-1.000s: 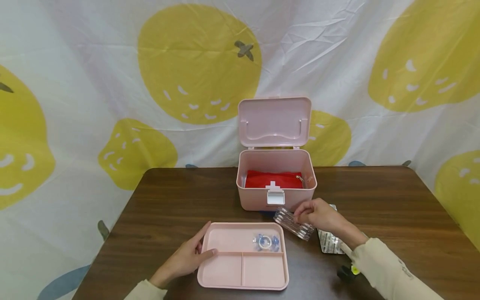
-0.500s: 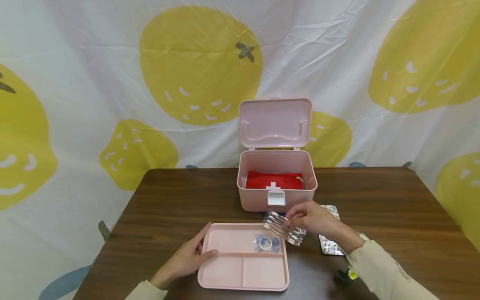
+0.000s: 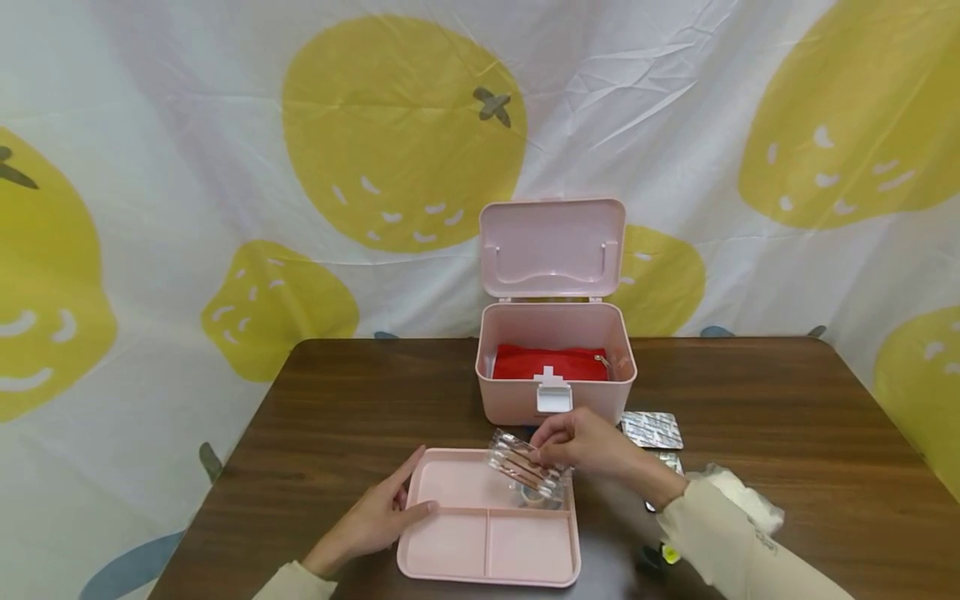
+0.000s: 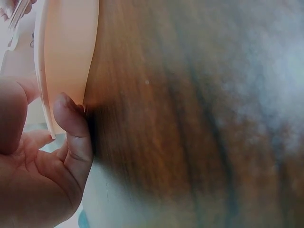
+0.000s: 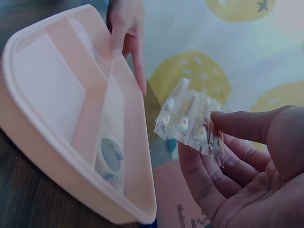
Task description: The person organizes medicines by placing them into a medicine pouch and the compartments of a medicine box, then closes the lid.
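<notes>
My left hand grips the left side of a pink divided tray; its thumb lies over the rim and its fingers are along the outer wall. My right hand pinches a clear packet of cotton swabs between thumb and fingers. Brown sticks with white tips show through the plastic. In the head view the packet overlaps the tray's long back compartment. A small clear-wrapped ring-shaped item lies in that compartment, partly hidden by the packet in the head view.
Behind the tray stands an open pink first-aid box with a red zipped pouch inside. Silver blister packs lie right of it. By the right sleeve are a white wrapped bundle and a small black-and-yellow object.
My right hand has carried the swab packet left from beside the tray to over its back compartment. Blister packs and the white bundle have come into sight. My left hand stays on the tray.
</notes>
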### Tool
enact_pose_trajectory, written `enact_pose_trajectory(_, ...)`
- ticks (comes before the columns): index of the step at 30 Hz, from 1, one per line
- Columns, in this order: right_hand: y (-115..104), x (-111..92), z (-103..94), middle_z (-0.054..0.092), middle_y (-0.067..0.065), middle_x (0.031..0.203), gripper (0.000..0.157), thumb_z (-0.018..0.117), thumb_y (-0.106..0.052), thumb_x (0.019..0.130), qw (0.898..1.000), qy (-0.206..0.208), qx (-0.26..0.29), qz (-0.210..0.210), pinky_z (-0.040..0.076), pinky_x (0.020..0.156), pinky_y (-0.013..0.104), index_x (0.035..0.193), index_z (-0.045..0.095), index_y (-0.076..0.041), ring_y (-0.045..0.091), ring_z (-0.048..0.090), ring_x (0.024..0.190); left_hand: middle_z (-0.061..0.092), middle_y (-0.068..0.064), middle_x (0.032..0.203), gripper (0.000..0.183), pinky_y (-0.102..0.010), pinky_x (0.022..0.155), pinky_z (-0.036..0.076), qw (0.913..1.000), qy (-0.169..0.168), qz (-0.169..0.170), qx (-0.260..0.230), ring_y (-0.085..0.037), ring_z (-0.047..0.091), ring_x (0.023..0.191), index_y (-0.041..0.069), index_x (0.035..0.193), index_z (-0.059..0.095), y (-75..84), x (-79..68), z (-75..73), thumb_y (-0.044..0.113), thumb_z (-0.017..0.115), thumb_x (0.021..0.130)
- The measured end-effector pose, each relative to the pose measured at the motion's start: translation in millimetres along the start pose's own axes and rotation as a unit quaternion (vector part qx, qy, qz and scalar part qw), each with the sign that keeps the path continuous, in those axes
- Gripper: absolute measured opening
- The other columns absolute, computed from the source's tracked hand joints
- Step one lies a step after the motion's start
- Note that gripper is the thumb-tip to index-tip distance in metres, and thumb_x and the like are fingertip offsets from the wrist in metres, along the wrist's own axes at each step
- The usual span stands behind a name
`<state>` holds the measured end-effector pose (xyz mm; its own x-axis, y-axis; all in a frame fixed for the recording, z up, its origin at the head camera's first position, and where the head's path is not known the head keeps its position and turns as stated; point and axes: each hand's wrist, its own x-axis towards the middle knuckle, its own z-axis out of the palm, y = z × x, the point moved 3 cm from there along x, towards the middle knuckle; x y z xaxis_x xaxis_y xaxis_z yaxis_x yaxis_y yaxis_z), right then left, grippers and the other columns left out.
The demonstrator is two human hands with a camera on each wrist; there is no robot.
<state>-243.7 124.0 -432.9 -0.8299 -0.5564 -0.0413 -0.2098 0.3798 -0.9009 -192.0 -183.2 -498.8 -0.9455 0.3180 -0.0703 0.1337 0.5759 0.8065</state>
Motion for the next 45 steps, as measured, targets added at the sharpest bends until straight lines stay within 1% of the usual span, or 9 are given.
enact_pose_trajectory(5, -2, 11, 11.3, 0.073, 0.005, 0.083, 0.01, 0.071, -0.011, 0.089, 1.0, -0.009, -0.006, -0.001, 0.053, 0.071, 0.025, 0.094, 0.073, -0.003, 0.011, 0.064, 0.073, 0.048, 0.001, 0.07, 0.082, -0.023, 0.048, 0.04, 1.0, 0.001, -0.005, 0.005, -0.005, 0.045, 0.056, 0.016, 0.157, 0.03, -1.7, 0.6, 0.2, 0.033, 0.073, 0.09)
enact_pose_trajectory(13, -5, 24, 26.1, 0.072, 0.001, 0.079, 0.005, 0.074, -0.013, 0.088, 0.999, -0.005, -0.038, 0.005, 0.051, 0.068, 0.025, 0.09, 0.074, -0.009, 0.012, 0.061, 0.07, 0.048, 0.002, 0.069, 0.082, -0.022, 0.048, 0.04, 0.9997, 0.0, -0.007, 0.023, -0.005, 0.045, 0.056, 0.016, 0.157, 0.028, -5.4, 0.9, 0.8, 0.037, 0.072, 0.09)
enact_pose_trajectory(20, -4, 31, 33.4, 0.07, 0.003, 0.077, 0.004, 0.072, -0.01, 0.088, 0.998, -0.004, -0.057, -0.006, 0.051, 0.064, 0.025, 0.087, 0.072, -0.005, 0.011, 0.059, 0.067, 0.048, 0.003, 0.068, 0.082, -0.022, 0.048, 0.039, 0.9999, 0.001, -0.003, 0.017, -0.004, 0.044, 0.056, 0.015, 0.157, 0.029, -3.9, 1.0, 0.8, 0.035, 0.073, 0.09)
enact_pose_trajectory(25, 1, 35, 37.7, 0.069, 0.005, 0.074, 0.004, 0.071, -0.006, 0.088, 0.997, 0.0, -0.072, -0.017, 0.047, 0.058, 0.023, 0.085, 0.071, -0.002, 0.007, 0.056, 0.064, 0.047, 0.003, 0.068, 0.081, -0.022, 0.047, 0.039, 1.0, 0.0, -0.005, 0.008, -0.004, 0.044, 0.055, 0.017, 0.156, 0.03, -2.1, 1.3, 0.4, 0.033, 0.074, 0.09)
enact_pose_trajectory(29, 6, 37, 40.6, 0.067, 0.003, 0.071, 0.001, 0.071, -0.002, 0.085, 0.996, 0.0, -0.084, -0.03, 0.045, 0.055, 0.021, 0.085, 0.071, -0.002, 0.005, 0.053, 0.06, 0.047, 0.002, 0.068, 0.082, -0.022, 0.047, 0.039, 0.9999, -0.001, -0.011, 0.002, -0.005, 0.044, 0.055, 0.018, 0.156, 0.03, -0.5, 0.5, 0.2, 0.033, 0.074, 0.089)
enact_pose_trajectory(33, 9, 38, 43.2, 0.064, 0.0, 0.068, 0.003, 0.073, -0.002, 0.084, 0.994, 0.001, -0.1, -0.033, 0.044, 0.055, 0.021, 0.084, 0.072, -0.004, 0.004, 0.052, 0.059, 0.046, 0.002, 0.068, 0.082, -0.022, 0.047, 0.039, 0.9999, 0.004, -0.01, 0.009, -0.005, 0.043, 0.055, 0.018, 0.156, 0.031, 0.5, 0.5, -0.3, 0.033, 0.074, 0.089)
enact_pose_trajectory(40, 8, 38, 50.7, 0.065, 0.001, 0.066, 0.007, 0.072, 0.001, 0.083, 0.993, 0.002, -0.116, -0.036, 0.045, 0.052, 0.022, 0.083, 0.072, -0.006, 0.005, 0.052, 0.057, 0.046, 0.002, 0.067, 0.082, -0.022, 0.047, 0.039, 0.9999, 0.004, -0.004, 0.013, -0.004, 0.043, 0.055, 0.016, 0.156, 0.031, -0.2, 1.8, 0.1, 0.032, 0.075, 0.089)
enact_pose_trajectory(45, 10, 38, 55.4, 0.066, -0.005, 0.067, 0.01, 0.074, 0.001, 0.081, 0.985, 0.016, -0.161, -0.057, 0.046, 0.057, 0.021, 0.081, 0.074, -0.01, 0.003, 0.052, 0.06, 0.046, 0.001, 0.068, 0.082, -0.022, 0.047, 0.039, 1.0, 0.001, -0.007, 0.003, -0.005, 0.043, 0.055, 0.017, 0.156, 0.03, -1.0, 1.0, 0.7, 0.032, 0.074, 0.089)
